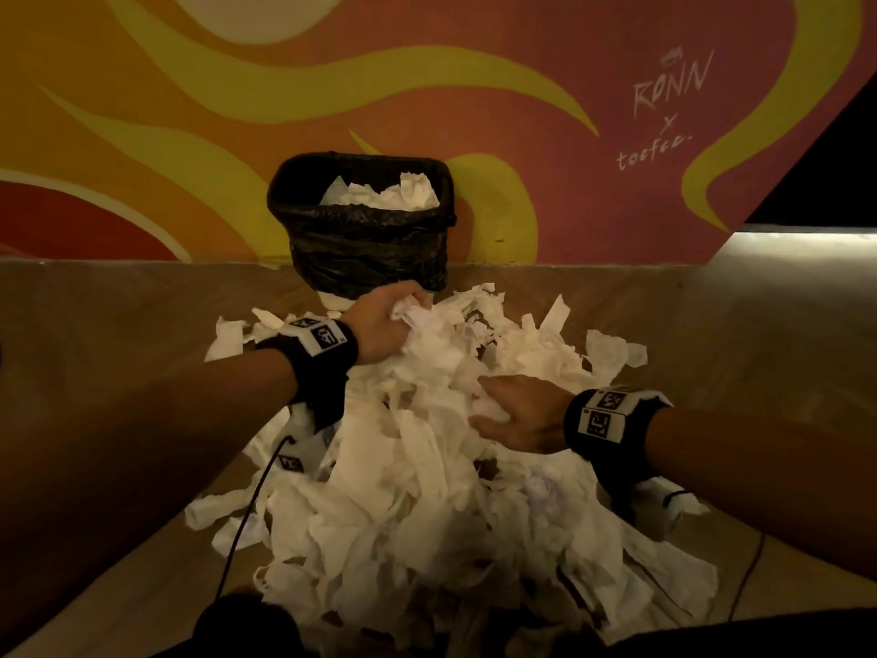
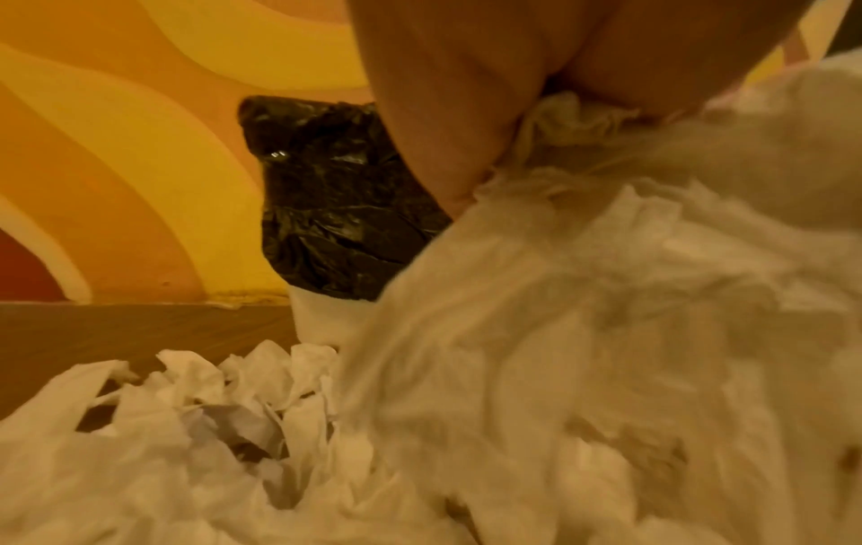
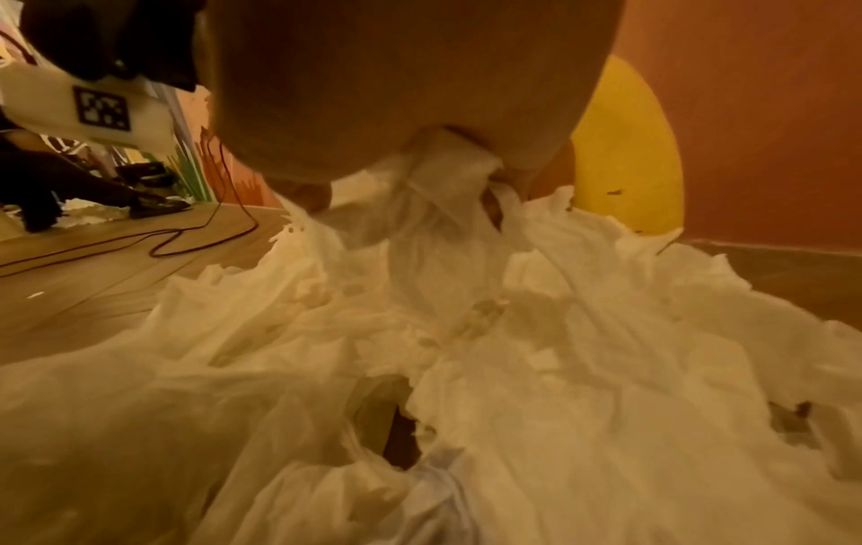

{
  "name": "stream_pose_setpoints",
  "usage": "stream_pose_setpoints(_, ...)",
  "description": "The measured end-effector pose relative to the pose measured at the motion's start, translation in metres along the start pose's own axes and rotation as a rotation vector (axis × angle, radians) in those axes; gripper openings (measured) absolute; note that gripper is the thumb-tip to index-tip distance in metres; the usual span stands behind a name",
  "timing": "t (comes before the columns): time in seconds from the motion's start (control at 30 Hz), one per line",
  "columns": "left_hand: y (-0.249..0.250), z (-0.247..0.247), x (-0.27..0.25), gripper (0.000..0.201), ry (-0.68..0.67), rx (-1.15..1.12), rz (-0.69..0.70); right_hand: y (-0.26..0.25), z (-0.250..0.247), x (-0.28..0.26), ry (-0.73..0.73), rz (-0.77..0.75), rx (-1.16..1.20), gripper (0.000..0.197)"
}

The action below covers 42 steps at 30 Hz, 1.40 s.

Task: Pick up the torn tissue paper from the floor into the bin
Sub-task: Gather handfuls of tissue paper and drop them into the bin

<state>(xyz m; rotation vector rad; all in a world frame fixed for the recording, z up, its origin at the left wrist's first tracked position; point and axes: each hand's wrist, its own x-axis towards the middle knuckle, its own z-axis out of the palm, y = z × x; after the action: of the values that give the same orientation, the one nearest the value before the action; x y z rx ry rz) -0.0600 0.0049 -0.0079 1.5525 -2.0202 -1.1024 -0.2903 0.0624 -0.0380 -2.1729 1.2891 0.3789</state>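
Note:
A big heap of torn white tissue paper (image 1: 427,491) covers the wooden floor in front of me. Behind it, against the wall, stands the bin (image 1: 370,254) in its black liner, with some tissue lying in its mouth. My left hand (image 1: 405,311) is at the far edge of the heap, just in front of the bin, and grips a bunch of tissue that trails down to the pile. My right hand (image 1: 493,413) is sunk in the heap's middle right. In the right wrist view its fingers (image 3: 303,191) are curled around a wad of tissue (image 3: 448,162).
A painted orange, yellow and pink wall (image 1: 522,87) runs right behind the bin. Thin cables (image 1: 247,510) trail over the floor at my left and right. In the right wrist view a dark crouching figure (image 3: 47,191) is far off on the floor.

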Motion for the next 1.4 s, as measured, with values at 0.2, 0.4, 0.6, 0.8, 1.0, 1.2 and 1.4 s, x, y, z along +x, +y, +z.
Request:
stream_pose_setpoints(0.2,-0.002,-0.029,-0.008,0.021,0.097,-0.043,-0.136,-0.024,0.018,0.020,-0.120,-0.230,-0.358,0.097)
stream_pose_setpoints(0.4,-0.008,-0.039,-0.016,0.063,0.091,-0.062,-0.174,-0.058,0.039,0.045,-0.134,-0.474,-0.717,0.088)
stream_pose_setpoints(0.6,-0.006,-0.050,-0.014,0.028,0.187,0.054,-0.121,-0.068,0.038,0.047,-0.089,-0.410,-0.442,0.044)
stream_pose_setpoints(0.8,-0.015,-0.054,-0.007,0.027,0.133,0.045,-0.018,-0.054,-0.005,0.045,0.202,-0.230,0.091,0.036)
stream_pose_setpoints(1.0,-0.013,-0.051,0.002,0.047,0.110,-0.031,-0.039,-0.039,-0.044,0.042,0.348,-0.128,0.292,0.053)
stream_pose_setpoints(1.2,-0.010,-0.054,0.010,0.032,0.152,-0.128,-0.127,-0.038,-0.069,0.041,0.335,0.024,0.474,0.024)
stream_pose_setpoints(1.4,-0.002,-0.054,0.003,0.040,0.077,-0.149,-0.136,-0.030,-0.075,0.041,0.383,0.052,0.320,0.040)
